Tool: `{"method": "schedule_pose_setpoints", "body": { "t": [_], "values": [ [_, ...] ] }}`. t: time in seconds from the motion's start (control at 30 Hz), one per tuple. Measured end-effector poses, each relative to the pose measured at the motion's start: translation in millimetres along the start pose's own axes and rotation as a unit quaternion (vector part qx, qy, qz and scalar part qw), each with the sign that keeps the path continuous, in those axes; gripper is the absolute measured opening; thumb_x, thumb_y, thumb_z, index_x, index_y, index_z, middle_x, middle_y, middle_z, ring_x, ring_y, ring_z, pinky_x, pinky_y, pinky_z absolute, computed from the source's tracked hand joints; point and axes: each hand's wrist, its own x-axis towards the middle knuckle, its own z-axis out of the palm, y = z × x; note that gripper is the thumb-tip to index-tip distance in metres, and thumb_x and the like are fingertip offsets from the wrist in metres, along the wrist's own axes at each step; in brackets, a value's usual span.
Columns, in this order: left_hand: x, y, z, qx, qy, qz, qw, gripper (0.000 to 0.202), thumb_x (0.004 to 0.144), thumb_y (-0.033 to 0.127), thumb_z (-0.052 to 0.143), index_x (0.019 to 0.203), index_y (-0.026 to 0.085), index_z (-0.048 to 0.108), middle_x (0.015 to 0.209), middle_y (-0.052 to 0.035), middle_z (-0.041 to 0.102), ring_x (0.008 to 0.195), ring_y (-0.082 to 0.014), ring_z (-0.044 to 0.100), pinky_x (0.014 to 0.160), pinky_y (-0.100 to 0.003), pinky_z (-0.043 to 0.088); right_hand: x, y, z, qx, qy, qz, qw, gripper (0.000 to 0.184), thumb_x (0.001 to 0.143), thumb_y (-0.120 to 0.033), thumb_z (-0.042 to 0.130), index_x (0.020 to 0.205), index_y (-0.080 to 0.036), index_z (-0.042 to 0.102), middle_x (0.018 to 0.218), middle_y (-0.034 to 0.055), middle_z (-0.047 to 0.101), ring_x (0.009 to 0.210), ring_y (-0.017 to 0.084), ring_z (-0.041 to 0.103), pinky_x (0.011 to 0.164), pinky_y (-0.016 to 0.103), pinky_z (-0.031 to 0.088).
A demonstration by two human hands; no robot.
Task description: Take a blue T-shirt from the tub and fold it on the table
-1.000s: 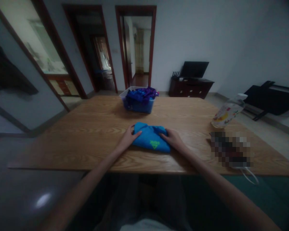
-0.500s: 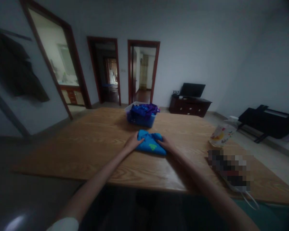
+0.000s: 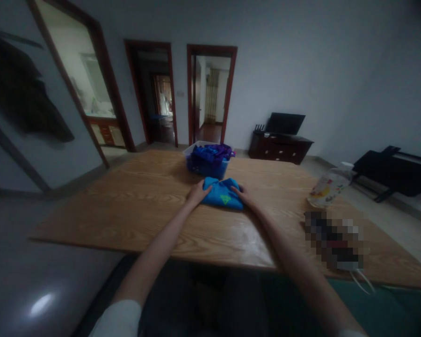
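Observation:
A folded bright blue cloth garment (image 3: 219, 194) with a green printed logo lies on the wooden table, between my two hands. My left hand (image 3: 197, 192) grips its left edge, thumb on top and the other fingers mostly hidden. At the right edge, my right hand (image 3: 246, 195) holds the fabric in the same way, thumb over the top. Just beyond the garment stands a clear plastic bin (image 3: 187, 161), heaped with crumpled blue and purple clothes (image 3: 214, 153).
On the right of the wooden table (image 3: 126, 206) stands a clear plastic bottle (image 3: 330, 186) with a white cap. Nearer me is a pixelated dark object (image 3: 333, 241) with a white cord (image 3: 363, 282). A dark cabinet (image 3: 280, 147) with a screen stands by the far wall.
The far edge of the blue garment has shifted, with its folds now drawn up more between my hands. The whole view has tilted slightly downward.

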Motion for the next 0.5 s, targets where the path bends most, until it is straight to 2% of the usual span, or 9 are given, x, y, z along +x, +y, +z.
{"method": "schedule_pose_setpoints", "body": {
  "t": [0.2, 0.33, 0.5],
  "values": [
    [-4, -3, 2.3, 0.024, -0.001, 0.015, 1.0, 0.051, 0.111, 0.053, 0.06, 0.146, 0.017, 0.069, 0.134, -0.0218, 0.08, 0.123, -0.0331, 0.076, 0.102, -0.036, 0.054, -8, 1, 8, -0.027, 0.007, -0.055, 0.998, 0.047, 0.099, -0.052, 0.064, 0.132, -0.02, 0.075, 0.135, 0.0099, 0.081, 0.126, 0.034, 0.072, 0.118, 0.053, 0.054],
    [-4, 0, 2.3, 0.032, -0.003, 0.027, 0.999, 0.049, 0.111, 0.053, 0.059, 0.144, 0.017, 0.07, 0.133, -0.0205, 0.08, 0.123, -0.0325, 0.076, 0.103, -0.036, 0.053, -11, -2, 10, -0.069, -0.011, -0.088, 0.994, 0.05, 0.105, -0.049, 0.055, 0.144, -0.02, 0.07, 0.145, 0.011, 0.077, 0.135, 0.033, 0.069, 0.124, 0.051, 0.049],
    [-5, 1, 0.2, 0.036, 0.006, 0.038, 0.999, 0.05, 0.11, 0.056, 0.06, 0.14, 0.018, 0.073, 0.126, -0.0206, 0.082, 0.119, -0.0344, 0.077, 0.102, -0.037, 0.053, -13, -2, 7, -0.098, -0.018, -0.094, 0.991, 0.054, 0.106, -0.048, 0.054, 0.151, -0.02, 0.066, 0.151, 0.0118, 0.073, 0.138, 0.033, 0.067, 0.125, 0.051, 0.047]
  ]
}}
